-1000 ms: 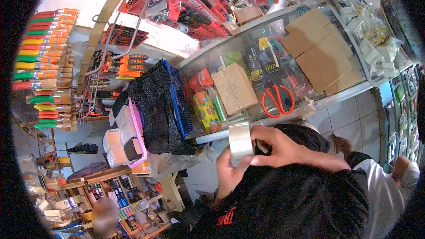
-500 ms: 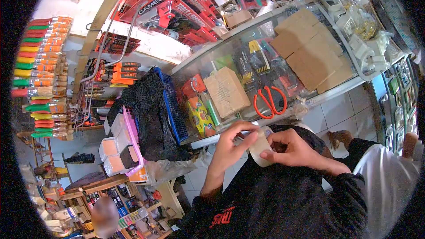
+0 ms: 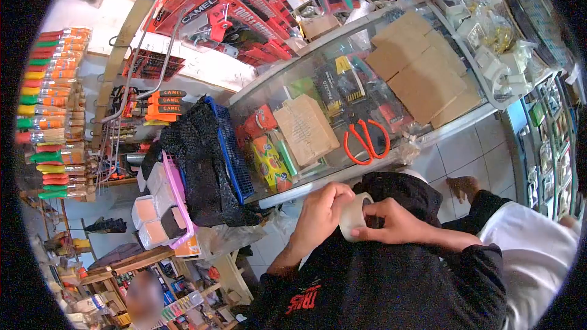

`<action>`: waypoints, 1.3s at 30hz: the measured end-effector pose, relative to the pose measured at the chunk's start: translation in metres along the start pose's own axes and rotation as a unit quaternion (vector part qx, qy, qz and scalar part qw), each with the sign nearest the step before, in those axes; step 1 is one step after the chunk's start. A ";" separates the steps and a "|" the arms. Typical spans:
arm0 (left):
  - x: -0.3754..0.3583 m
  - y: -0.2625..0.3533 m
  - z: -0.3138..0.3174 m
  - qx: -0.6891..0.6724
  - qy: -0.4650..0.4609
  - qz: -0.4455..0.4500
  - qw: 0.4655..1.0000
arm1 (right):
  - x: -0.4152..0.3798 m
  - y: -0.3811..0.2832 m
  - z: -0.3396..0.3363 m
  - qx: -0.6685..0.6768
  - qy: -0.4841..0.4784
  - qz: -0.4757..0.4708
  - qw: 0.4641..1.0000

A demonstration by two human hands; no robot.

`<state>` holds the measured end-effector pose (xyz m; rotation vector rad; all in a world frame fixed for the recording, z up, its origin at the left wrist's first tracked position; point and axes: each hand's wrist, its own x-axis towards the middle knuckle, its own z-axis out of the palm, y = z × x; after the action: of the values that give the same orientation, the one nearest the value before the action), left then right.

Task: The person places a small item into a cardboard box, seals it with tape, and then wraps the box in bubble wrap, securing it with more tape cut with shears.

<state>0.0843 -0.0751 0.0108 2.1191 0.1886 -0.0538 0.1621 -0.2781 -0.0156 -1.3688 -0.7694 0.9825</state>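
Observation:
Between my two hands is a roll of clear-to-cream packing tape (image 3: 350, 222), tilted in front of my black shirt. My right hand (image 3: 397, 221) grips it from the right, fingers hooked into the ring and thumb on the outer face. At the roll's upper left edge, my left hand (image 3: 320, 215) is closed with curled fingers; whether it pinches a loose tape end is hidden. Beyond the hands, orange-handled scissors (image 3: 369, 151) lie on the glass counter (image 3: 348, 174), beside a small cardboard box (image 3: 306, 130).
Flattened cardboard (image 3: 422, 73) covers the counter's right part. A blue basket (image 3: 231, 153) with black plastic and a pink basket (image 3: 177, 198) stand left. Paint brushes (image 3: 58, 110) hang farther left. Another person's hand (image 3: 463, 188) shows at right, near white cloth (image 3: 538, 238).
The view has shifted slightly. My left fingers have curled tighter and turned at the roll's edge, and the roll's open ring now faces me more. My right hand keeps its grip.

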 end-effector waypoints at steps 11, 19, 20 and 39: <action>-0.005 0.009 0.006 0.137 -0.019 -0.041 0.989 | 0.003 0.005 -0.001 -0.028 -0.052 0.058 0.997; 0.000 0.001 0.010 0.110 -0.008 0.026 0.994 | 0.003 -0.003 -0.005 -0.027 -0.043 0.121 0.991; 0.003 0.000 0.006 0.079 -0.024 0.000 0.997 | 0.004 -0.007 -0.011 -0.063 -0.081 0.114 0.988; 0.028 -0.032 -0.013 -0.207 -0.217 -0.147 0.943 | 0.141 0.053 -0.065 -0.567 0.147 0.104 0.804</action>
<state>0.1062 -0.0441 -0.0126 1.5981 0.2290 -0.6012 0.2734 -0.1823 -0.0879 -2.6163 -1.0256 0.3679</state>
